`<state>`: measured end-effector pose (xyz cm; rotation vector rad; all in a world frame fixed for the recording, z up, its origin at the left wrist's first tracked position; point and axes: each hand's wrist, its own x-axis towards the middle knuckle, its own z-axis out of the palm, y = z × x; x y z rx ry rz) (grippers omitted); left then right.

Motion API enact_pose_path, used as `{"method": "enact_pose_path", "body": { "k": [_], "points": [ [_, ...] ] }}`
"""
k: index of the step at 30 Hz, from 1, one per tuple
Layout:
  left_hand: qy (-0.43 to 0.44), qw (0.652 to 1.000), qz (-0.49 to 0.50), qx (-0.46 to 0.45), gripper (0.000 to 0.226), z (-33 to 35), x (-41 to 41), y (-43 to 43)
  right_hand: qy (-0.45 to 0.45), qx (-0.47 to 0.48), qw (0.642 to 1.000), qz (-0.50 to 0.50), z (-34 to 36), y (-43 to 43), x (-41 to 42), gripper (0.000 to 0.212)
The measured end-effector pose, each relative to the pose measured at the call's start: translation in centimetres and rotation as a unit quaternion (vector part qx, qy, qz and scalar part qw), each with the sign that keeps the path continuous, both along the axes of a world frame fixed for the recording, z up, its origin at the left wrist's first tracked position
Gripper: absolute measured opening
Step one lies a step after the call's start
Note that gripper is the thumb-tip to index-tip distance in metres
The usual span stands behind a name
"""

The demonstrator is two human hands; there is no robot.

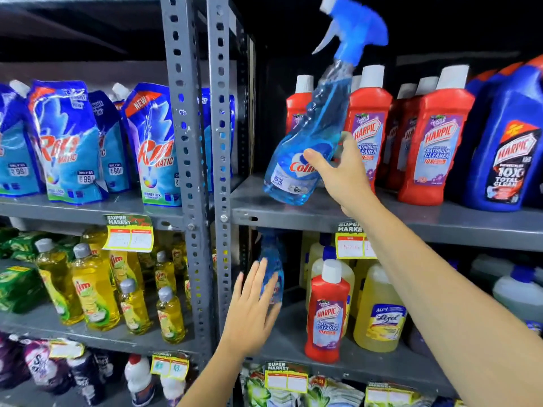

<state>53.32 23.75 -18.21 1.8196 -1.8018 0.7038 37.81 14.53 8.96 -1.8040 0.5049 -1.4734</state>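
The right hand (342, 171), at about two o'clock from the middle of the view, grips the Colin spray bottle (305, 136). Its thumb lies across the label and its fingers curl round the far side. The bottle is tilted, with its blue trigger head up at one o'clock from its base and blurred. The base sits low over the upper shelf (293, 214), and whether it touches the board cannot be told. The bottle holds blue liquid.

At three o'clock from this bottle stand red Harpic bottles (435, 136) in a row on the same board, with a blue Harpic bottle (511, 142) at the far three o'clock end.

The left hand (252, 312), at six o'clock in the view, is spread flat with its fingers straight and together, and it holds nothing. Its fingertips reach up at twelve o'clock onto a second spray bottle (274, 254) that stands on the lower shelf (293, 339). Blur hides whether they touch it. At three o'clock from that hand stand a single red Harpic bottle (329, 312) and, just beyond it, a yellow Lizol jug (382, 315).

Past the grey slotted upright (188, 142), at nine o'clock, Rin Matic pouches (67, 142) stand in a row. Below them, at eight o'clock, are yellow Vim bottles (91, 292)
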Motion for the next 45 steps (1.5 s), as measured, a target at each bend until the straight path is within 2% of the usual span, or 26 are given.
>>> {"method": "enact_pose_path", "body": {
  "k": [6,10,12,18,23,28,33,45],
  "points": [
    [-0.01,0.972,0.046,0.232,0.062,-12.4,1.6,2.0,-0.021,0.008,0.997,0.079,-4.2,5.5,-2.8,0.031],
    [0.03,0.957,0.033,0.286,0.063,-15.6,1.7,2.4,0.046,0.033,0.995,0.08,-9.7,6.5,-3.0,0.041],
    [0.04,0.956,0.021,0.291,0.067,-16.3,1.4,2.4,0.094,0.044,0.994,0.045,-12.3,6.7,-2.9,0.045],
    [0.026,0.966,-0.002,0.259,0.085,-17.2,1.5,2.0,0.182,0.077,0.98,0.024,-20.2,5.0,-1.3,0.046],
    [0.042,0.959,-0.006,0.279,0.085,-16.3,1.1,2.5,0.25,0.076,0.965,-0.012,-24.5,2.7,1.3,0.048],
    [0.047,0.962,-0.005,0.267,0.079,-16.3,1.3,2.6,0.274,0.13,0.953,-0.022,-27.7,0.1,4.0,0.053],
    [0.045,0.963,-0.001,0.267,0.075,-16.1,1.2,2.7,0.265,0.158,0.951,-0.037,-29.5,-0.6,5.7,0.048],
    [0.035,0.938,0.019,0.343,0.07,-15.7,1.3,2.9,0.299,0.152,0.941,-0.039,-32.4,-1.1,6.4,0.05]
  ]
}}
